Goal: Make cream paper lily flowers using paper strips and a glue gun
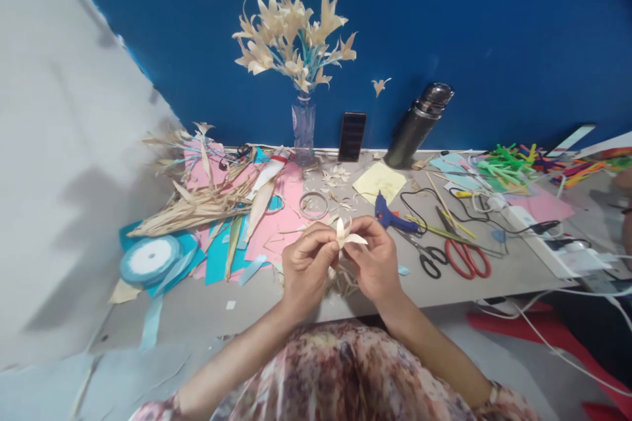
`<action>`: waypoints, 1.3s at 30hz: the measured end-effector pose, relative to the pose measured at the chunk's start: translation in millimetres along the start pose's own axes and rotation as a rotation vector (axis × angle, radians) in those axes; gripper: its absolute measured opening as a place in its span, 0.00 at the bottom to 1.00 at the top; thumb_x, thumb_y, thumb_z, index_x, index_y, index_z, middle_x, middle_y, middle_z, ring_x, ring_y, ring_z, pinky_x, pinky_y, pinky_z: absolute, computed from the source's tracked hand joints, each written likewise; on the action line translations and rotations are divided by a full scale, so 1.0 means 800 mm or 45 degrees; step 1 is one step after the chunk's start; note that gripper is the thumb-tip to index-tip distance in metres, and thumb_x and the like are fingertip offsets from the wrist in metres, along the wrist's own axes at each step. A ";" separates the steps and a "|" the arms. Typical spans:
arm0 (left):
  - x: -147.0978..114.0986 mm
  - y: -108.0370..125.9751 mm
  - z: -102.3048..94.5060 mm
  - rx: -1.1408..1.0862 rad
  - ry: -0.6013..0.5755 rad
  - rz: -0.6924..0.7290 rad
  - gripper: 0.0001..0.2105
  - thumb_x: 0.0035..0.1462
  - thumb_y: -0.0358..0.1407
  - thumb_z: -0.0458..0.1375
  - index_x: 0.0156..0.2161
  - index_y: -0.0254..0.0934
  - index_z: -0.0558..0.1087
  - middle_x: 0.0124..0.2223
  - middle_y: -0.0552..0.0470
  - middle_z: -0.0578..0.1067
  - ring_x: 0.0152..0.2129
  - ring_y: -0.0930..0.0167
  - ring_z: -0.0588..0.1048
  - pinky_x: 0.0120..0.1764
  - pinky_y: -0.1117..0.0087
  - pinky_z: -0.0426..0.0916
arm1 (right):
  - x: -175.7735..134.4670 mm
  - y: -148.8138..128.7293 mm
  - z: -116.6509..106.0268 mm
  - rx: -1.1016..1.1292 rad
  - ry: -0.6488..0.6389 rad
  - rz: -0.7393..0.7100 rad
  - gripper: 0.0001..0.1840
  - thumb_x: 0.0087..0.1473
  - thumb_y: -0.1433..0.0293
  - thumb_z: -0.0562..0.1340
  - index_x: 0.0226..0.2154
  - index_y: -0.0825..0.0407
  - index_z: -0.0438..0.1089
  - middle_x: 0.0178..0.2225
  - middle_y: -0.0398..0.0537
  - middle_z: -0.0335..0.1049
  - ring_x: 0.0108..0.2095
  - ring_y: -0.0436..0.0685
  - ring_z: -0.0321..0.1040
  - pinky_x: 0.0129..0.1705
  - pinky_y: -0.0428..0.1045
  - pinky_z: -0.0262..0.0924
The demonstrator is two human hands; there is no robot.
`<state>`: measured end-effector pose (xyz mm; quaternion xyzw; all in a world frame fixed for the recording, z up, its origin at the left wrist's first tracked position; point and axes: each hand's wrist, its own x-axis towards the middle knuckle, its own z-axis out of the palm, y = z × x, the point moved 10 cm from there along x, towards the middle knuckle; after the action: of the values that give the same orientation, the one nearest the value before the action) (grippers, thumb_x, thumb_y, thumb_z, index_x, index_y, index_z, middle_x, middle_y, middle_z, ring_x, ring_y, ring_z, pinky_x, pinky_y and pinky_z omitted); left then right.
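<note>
Between my two hands, above the table's front part, is a small cream husk flower (349, 238) with pointed petals spreading up and to the right. My left hand (307, 266) pinches its base between thumb and fingertips. From the other side my right hand (376, 262) closes its fingers on the same flower. The fingers cover the flower's lower part. Dry husk scraps (342, 281) lie on the table beneath my hands. Just beyond them sit a roll of tape (313, 205) and a blue glue gun (390, 214).
A bottle (303, 122) of husk flowers stands at the back, near a phone (352, 137) and a flask (419, 125). Husks (192, 209) and a ribbon spool (151, 260) lie left. Red-handled scissors (468, 258), black-handled scissors (433, 262) and a power strip (538, 243) lie right.
</note>
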<state>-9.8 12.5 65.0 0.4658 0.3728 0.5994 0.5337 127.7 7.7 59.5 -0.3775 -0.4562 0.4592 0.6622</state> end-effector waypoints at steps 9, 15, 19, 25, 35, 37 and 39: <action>0.004 -0.025 0.013 -0.127 -0.100 -0.143 0.10 0.56 0.40 0.67 0.31 0.35 0.78 0.21 0.58 0.69 0.17 0.77 0.65 0.25 0.75 0.58 | -0.011 -0.058 0.000 -0.464 0.036 -0.466 0.06 0.59 0.77 0.66 0.35 0.49 0.73 0.34 0.45 0.68 0.34 0.52 0.66 0.32 0.47 0.59; 0.005 -0.013 0.012 0.004 -0.069 -0.046 0.09 0.59 0.39 0.64 0.32 0.35 0.78 0.22 0.58 0.68 0.17 0.78 0.65 0.24 0.75 0.59 | -0.009 -0.044 0.000 -0.361 0.013 -0.358 0.04 0.59 0.74 0.66 0.34 0.49 0.72 0.33 0.44 0.67 0.33 0.52 0.67 0.32 0.48 0.61; 0.003 -0.006 0.012 0.087 -0.057 0.025 0.09 0.60 0.38 0.62 0.32 0.35 0.77 0.24 0.58 0.68 0.17 0.78 0.66 0.24 0.75 0.60 | -0.009 -0.042 0.002 -0.339 0.017 -0.317 0.04 0.59 0.72 0.67 0.34 0.49 0.72 0.33 0.44 0.68 0.33 0.53 0.68 0.32 0.47 0.62; 0.003 -0.013 0.016 -0.014 -0.098 -0.046 0.12 0.61 0.41 0.62 0.31 0.35 0.72 0.24 0.58 0.68 0.20 0.77 0.67 0.26 0.76 0.62 | -0.011 -0.040 0.006 -0.343 0.007 -0.305 0.03 0.60 0.72 0.66 0.34 0.49 0.71 0.34 0.45 0.67 0.29 0.51 0.68 0.29 0.48 0.65; -0.006 -0.049 0.027 -0.258 -0.299 -0.341 0.15 0.60 0.47 0.63 0.33 0.36 0.69 0.22 0.57 0.69 0.19 0.76 0.67 0.25 0.75 0.60 | -0.012 -0.004 0.010 -0.097 -0.168 0.083 0.06 0.61 0.68 0.66 0.41 0.47 0.69 0.31 0.41 0.69 0.22 0.49 0.71 0.25 0.46 0.65; -0.004 -0.049 0.028 -0.257 -0.308 -0.327 0.15 0.60 0.46 0.63 0.33 0.35 0.70 0.24 0.56 0.70 0.19 0.76 0.67 0.25 0.75 0.60 | -0.010 0.002 0.011 -0.073 -0.208 0.164 0.09 0.61 0.66 0.66 0.44 0.48 0.70 0.30 0.41 0.70 0.23 0.50 0.71 0.26 0.46 0.66; -0.001 -0.048 0.027 -0.210 -0.310 -0.294 0.15 0.59 0.46 0.63 0.32 0.35 0.71 0.26 0.55 0.70 0.19 0.76 0.67 0.25 0.74 0.60 | -0.008 0.003 0.012 -0.073 -0.255 0.205 0.09 0.61 0.66 0.66 0.44 0.49 0.71 0.28 0.40 0.70 0.23 0.51 0.71 0.27 0.47 0.66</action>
<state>22.1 16.2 34.8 0.4436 0.3062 0.5018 0.6765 116.7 3.2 58.4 -0.3837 -0.5013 0.5331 0.5634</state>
